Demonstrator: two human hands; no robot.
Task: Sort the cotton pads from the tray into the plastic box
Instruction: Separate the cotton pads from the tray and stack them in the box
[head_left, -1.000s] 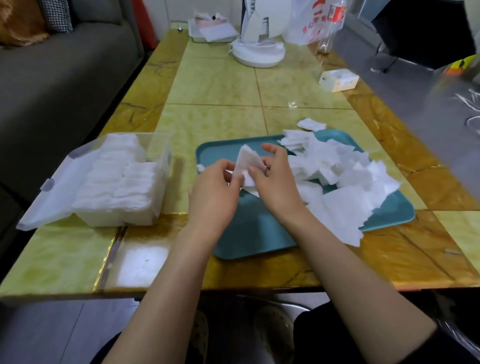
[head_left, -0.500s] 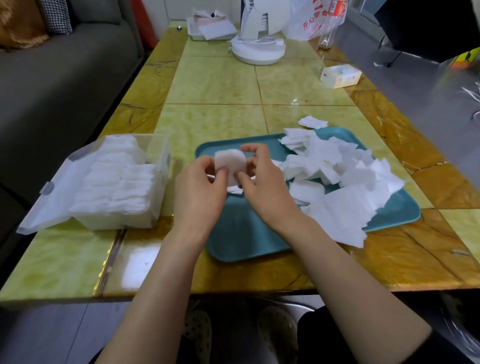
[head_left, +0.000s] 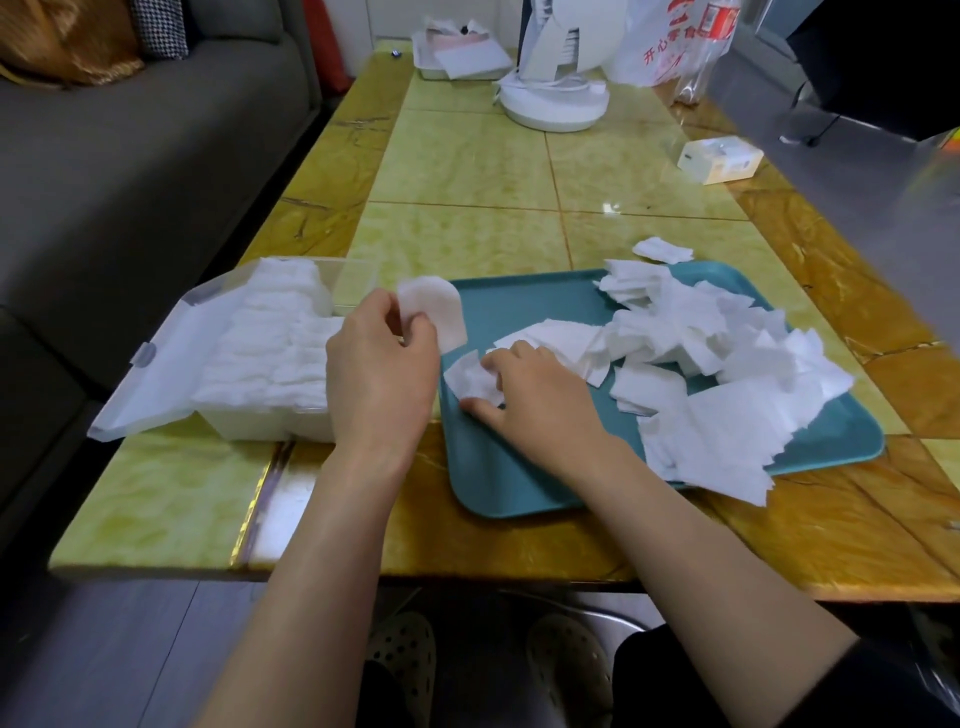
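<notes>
A person's left hand (head_left: 382, 358) pinches a cotton pad (head_left: 434, 312) between thumb and fingertips, raised above the left rim of the teal tray (head_left: 519, 467); the right hand (head_left: 540, 400) rests on the tray's left part, fingers curled around a second pad (head_left: 470, 376); a heap of pads (head_left: 727, 364) covers the tray's right half; the open plastic box (head_left: 270, 358), packed with pads, stands just left of the tray; a stray pad (head_left: 662, 249) lies on the table (head_left: 467, 171) beyond the tray's far rim.
</notes>
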